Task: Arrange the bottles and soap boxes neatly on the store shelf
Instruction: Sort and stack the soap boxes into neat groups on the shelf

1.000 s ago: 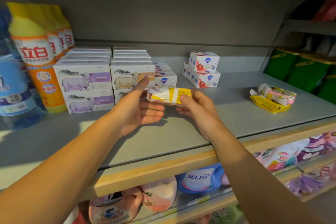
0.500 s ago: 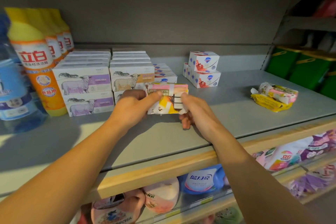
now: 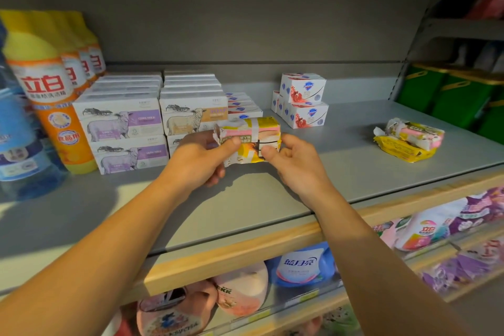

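Note:
A taped bundle of wrapped soap bars [image 3: 252,139], yellow and pink, is held on its edge just above the grey shelf [image 3: 272,199]. My left hand [image 3: 201,155] grips its left end and my right hand [image 3: 293,161] grips its right end. Behind it stand stacked sheep-print soap boxes [image 3: 122,128] and small white soap boxes with blue logos [image 3: 304,102]. Yellow-capped orange bottles [image 3: 51,90] stand in a row at the far left. Another wrapped soap bundle [image 3: 409,139] lies on the shelf at the right.
A blue bottle [image 3: 16,133] stands at the left edge. Green packs [image 3: 450,95] fill the neighbouring shelf on the right. A wooden lip [image 3: 245,256] fronts the shelf; pouches and bottles sit on the shelf below it.
The soap bundle went from lying flat in my hands to standing on its edge. Both hands now grip its ends and have lowered it toward the shelf.

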